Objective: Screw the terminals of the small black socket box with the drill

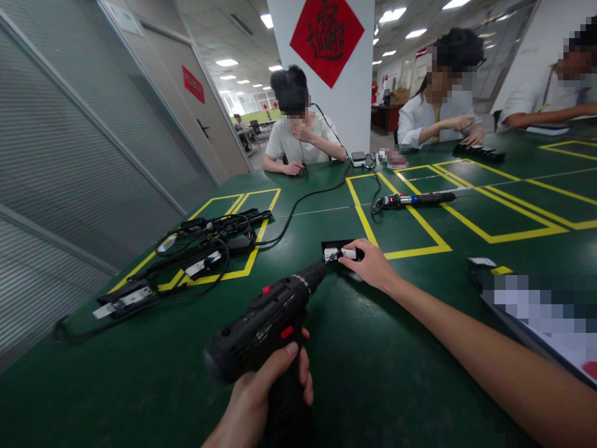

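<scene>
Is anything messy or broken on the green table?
Nothing looks broken or spilled. The left hand grips a black power drill, its tip at a small black part that the right hand steadies. The only untidy spot is a tangle of black cables and tools at the left.

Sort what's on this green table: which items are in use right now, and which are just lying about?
In use: black power drill in left hand; small black part steadied by right hand.

Lying about: cable bundle, soldering iron, small grey box.
</scene>
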